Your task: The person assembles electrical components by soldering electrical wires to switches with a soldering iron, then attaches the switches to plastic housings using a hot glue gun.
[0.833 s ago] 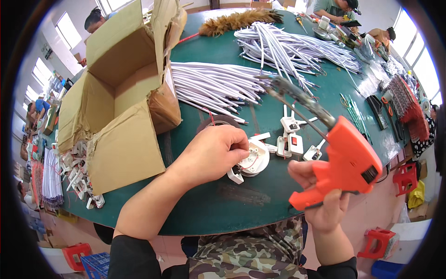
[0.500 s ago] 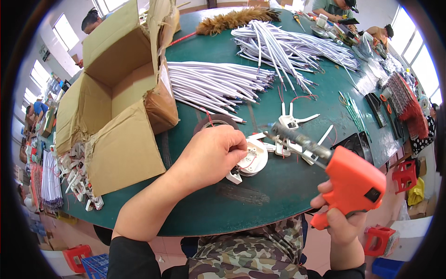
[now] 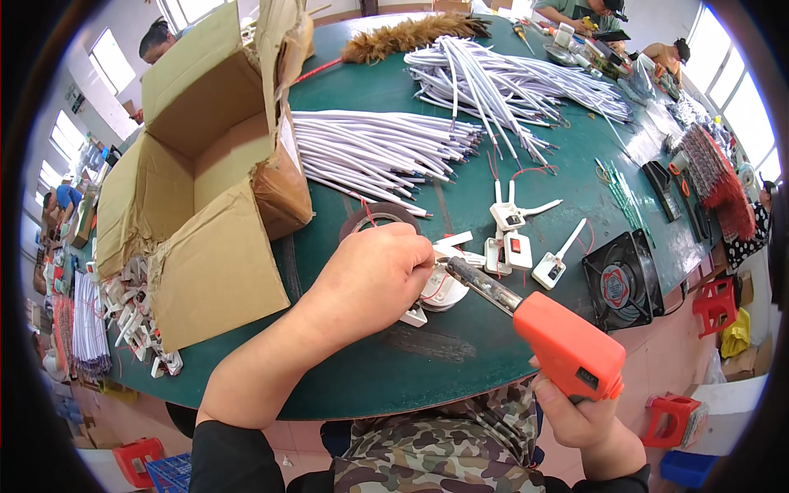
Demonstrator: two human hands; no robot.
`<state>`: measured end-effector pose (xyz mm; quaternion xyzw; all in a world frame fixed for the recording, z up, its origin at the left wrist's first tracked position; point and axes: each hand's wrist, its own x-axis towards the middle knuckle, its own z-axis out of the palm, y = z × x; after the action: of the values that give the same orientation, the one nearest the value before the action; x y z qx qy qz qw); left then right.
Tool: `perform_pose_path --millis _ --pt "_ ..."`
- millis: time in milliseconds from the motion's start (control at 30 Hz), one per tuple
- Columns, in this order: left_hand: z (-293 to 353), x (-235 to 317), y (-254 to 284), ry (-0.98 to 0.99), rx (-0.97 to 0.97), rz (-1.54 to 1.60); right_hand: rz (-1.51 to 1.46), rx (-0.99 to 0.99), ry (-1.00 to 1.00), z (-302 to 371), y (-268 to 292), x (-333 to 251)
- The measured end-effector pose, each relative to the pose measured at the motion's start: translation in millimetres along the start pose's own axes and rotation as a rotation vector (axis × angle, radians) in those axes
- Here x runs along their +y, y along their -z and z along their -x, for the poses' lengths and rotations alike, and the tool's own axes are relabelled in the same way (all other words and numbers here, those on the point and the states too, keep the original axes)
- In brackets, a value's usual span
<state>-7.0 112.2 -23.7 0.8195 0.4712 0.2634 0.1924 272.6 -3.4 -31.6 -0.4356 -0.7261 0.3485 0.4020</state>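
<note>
My right hand [image 3: 578, 413] is wrapped round the handle of an orange soldering gun [image 3: 569, 341]. Its dark tip points left and reaches the fingertips of my left hand [image 3: 370, 267], above a round white plastic part [image 3: 446, 294] with a thin red wire. My left thumb and forefinger are pinched together; what they hold is hidden by the fingers and the tip. Behind that hand lies a dark brown ring like a tape roll [image 3: 355, 222]. To the right are small white switch housings, one with a red rocker switch [image 3: 517, 247] and one with a long prong [image 3: 549, 268].
A square black fan [image 3: 623, 283] sits at the right edge. An open cardboard box [image 3: 218, 263] takes up the left. White sleeved cable bundles [image 3: 382, 148] lie behind, with a feather duster [image 3: 415, 37] at the far side. Several people work farther off.
My right hand has brought the soldering gun left and down, so its tip now meets the left fingertips. The fan behind it shows fully. My left hand stays nearly in place.
</note>
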Motion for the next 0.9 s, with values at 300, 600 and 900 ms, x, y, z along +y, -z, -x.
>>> perform_pose_path --millis 300,600,900 --pt "-0.7 -0.7 -1.0 -0.048 0.027 -0.015 0.017 -0.032 0.063 -7.7 -2.2 -0.4" --pt "-3.9 -0.6 -2.2 -0.065 0.024 -0.040 0.125 -0.033 0.122 -12.1 -0.6 -4.5" --pt "-6.1 1.9 -2.4 -0.052 0.015 -0.030 0.051 -0.004 -0.011 -16.2 0.4 -19.8"
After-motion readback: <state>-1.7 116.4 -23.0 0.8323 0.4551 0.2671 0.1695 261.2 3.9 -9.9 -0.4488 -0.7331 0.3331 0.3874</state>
